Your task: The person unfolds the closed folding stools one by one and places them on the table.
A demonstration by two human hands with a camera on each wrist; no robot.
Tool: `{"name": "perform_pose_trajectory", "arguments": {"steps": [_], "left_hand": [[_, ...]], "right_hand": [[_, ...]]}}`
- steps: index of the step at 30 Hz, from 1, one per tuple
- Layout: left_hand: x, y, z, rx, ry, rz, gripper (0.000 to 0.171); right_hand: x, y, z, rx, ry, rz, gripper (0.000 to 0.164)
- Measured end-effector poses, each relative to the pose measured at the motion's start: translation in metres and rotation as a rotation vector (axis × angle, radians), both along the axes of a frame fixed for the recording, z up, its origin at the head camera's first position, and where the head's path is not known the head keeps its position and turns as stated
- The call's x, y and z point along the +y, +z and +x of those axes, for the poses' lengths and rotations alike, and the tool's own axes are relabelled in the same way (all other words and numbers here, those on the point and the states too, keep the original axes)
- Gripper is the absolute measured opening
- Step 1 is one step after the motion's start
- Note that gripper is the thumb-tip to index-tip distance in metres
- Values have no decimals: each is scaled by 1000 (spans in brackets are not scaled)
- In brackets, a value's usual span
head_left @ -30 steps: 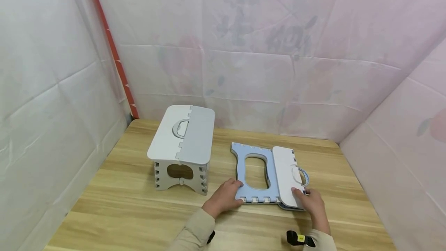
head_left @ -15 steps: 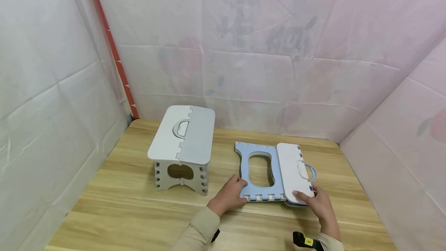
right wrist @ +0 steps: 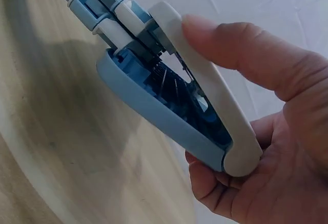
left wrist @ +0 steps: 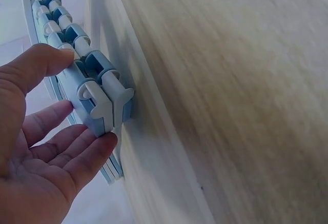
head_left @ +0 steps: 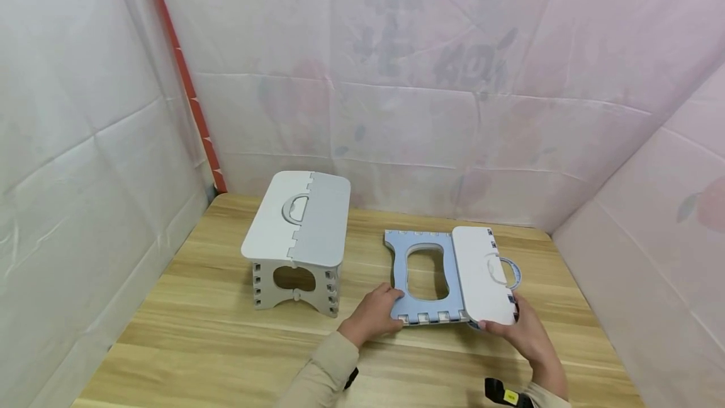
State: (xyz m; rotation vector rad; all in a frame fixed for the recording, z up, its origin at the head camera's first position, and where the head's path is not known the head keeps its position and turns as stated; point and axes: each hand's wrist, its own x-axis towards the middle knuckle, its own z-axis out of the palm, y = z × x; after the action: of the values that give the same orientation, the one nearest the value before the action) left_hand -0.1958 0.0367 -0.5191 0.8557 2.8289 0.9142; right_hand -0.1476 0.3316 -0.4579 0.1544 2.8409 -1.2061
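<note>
Plainly, right wrist, not head, shows inside the blue-and-white stool [right wrist: 161, 116].

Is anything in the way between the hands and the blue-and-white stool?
No, nothing visible is. The left hand and the right hand both hold the blue-and-white stool. The gray-and-white stool stands off to the left, not between them.

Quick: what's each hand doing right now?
Left hand: closed, holding the near left corner of the blue-and-white folding stool.
Right hand: closed, holding the same stool's near right corner.
</note>
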Motion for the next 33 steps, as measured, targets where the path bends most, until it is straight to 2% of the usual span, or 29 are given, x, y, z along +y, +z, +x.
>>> {"name": "perform_pose_trajectory", "arguments": {"steps": [4,14,19,23,33], "left_hand": [[1,1,-1,6,-13,-6,54],[6,1,-8,-49,-22,-1,62],[7,3,-10,-44,-36,8,62],[9,3,-11,-50,-48,19,62],[13,2,-13,-62,-64,77,60]], "right_hand": [[0,4,1,74,34,-10,93],[1,10,4,163,54,-16,91],[1,15,6,180,55,-19,95],[1,19,7,191,57,9,96],[-3,33,10,355,90,86,88]]}}
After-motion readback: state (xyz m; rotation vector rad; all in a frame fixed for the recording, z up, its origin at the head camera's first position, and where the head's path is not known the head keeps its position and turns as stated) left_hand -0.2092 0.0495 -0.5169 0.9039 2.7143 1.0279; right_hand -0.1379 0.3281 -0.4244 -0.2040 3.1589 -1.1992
